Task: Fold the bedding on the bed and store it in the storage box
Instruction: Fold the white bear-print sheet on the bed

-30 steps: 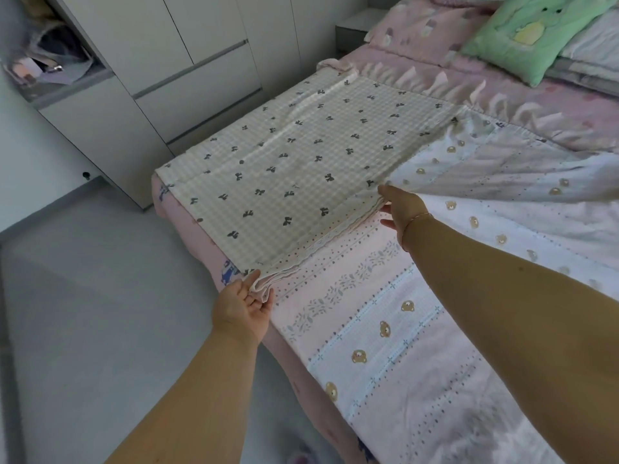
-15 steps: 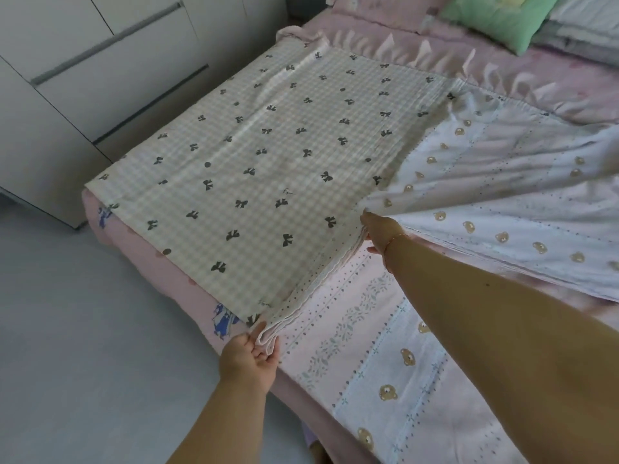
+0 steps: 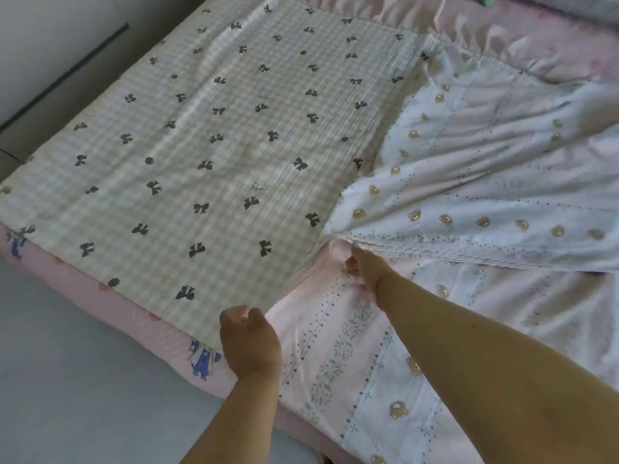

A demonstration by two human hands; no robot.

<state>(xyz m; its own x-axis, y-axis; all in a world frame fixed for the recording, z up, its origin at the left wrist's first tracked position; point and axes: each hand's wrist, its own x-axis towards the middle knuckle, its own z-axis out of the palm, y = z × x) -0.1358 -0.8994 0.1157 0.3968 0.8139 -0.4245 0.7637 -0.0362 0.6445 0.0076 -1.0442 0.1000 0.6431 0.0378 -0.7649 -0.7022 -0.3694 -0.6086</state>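
A cream checked blanket with dark bows (image 3: pixel 214 139) lies folded flat across the left part of the bed. My left hand (image 3: pixel 249 339) is closed on its near corner at the bed's edge. My right hand (image 3: pixel 363 266) grips the blanket's right edge further in, where it meets a white quilt with bear prints (image 3: pixel 485 182). That quilt spreads to the right, bunched toward my right hand. No storage box is in view.
A pink bed sheet (image 3: pixel 110 306) shows along the near edge of the bed, with grey floor (image 3: pixel 83 390) below. White cupboard fronts (image 3: pixel 50 55) stand close on the left. Pink ruffled bedding (image 3: pixel 522 35) lies at the far side.
The view has dropped lower and closer over the bed. Both hands have closed on the checked blanket's right edge, and the bear quilt now bunches at my right hand.
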